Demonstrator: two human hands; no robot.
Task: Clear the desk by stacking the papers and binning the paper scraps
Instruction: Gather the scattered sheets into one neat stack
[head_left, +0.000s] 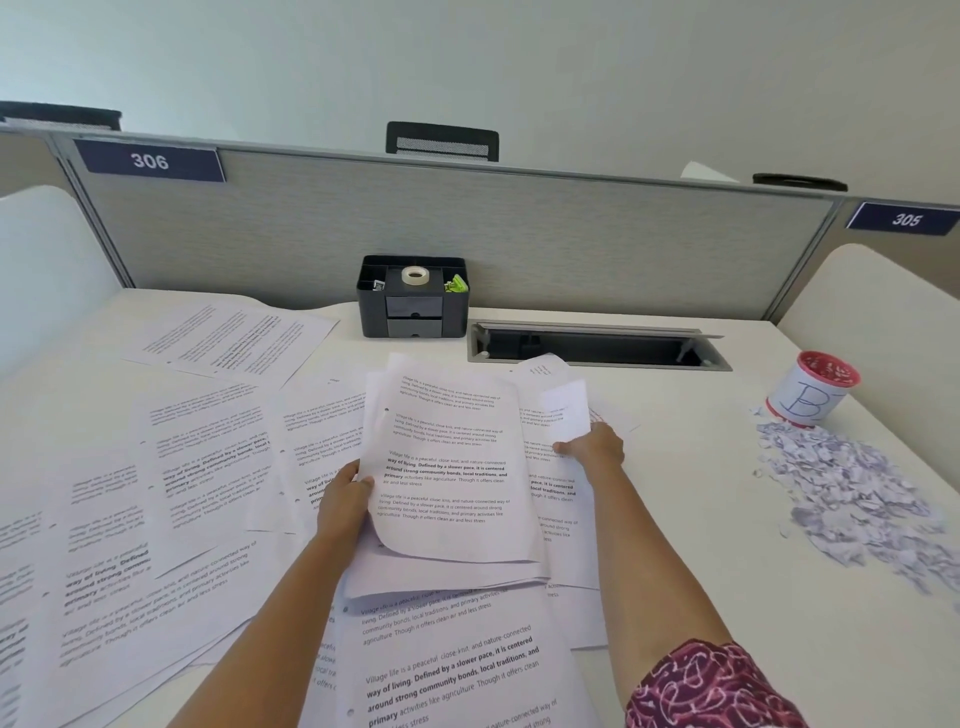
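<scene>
Desk (675, 467), left hand (343, 499) gripping papers (447, 467), right hand (597, 447) pinching sheet (566, 410)

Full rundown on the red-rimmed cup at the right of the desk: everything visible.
The cup is a small white cylinder with a red rim, paper or plastic by its look. A large letter B is handwritten on its side in dark ink. It stands upright near the right edge of the white desk. Red-and-white bits fill it to the rim, too small to identify. A spread of torn paper scraps lies against its base on the near side.
</scene>
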